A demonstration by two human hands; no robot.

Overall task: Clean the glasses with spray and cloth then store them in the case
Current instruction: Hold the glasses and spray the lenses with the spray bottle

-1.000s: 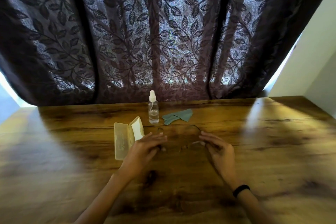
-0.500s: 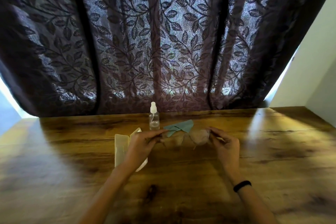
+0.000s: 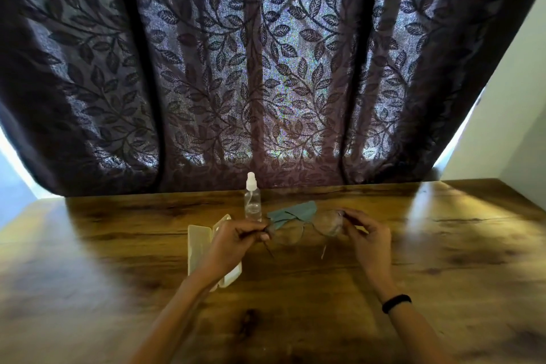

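Thin-framed glasses [image 3: 307, 229] with clear lenses hang above the wooden table, held by both ends. My left hand [image 3: 233, 242] pinches the left hinge and my right hand [image 3: 366, 238] pinches the right hinge; both temple arms point down. Behind them a green cloth [image 3: 294, 213] lies crumpled on the table. A small clear spray bottle [image 3: 252, 201] with a white cap stands upright just left of the cloth. A pale yellow case [image 3: 201, 245] lies open at the left, partly hidden under my left wrist.
The wooden table [image 3: 295, 304] stretches wide on all sides. A dark leaf-patterned curtain [image 3: 266, 68] hangs along its far edge. A white wall [image 3: 508, 115] rises at the right. A black band sits on my right wrist.
Both hands picked the glasses up off the table and raised them in front of the cloth and bottle. The view has tilted upward a little.
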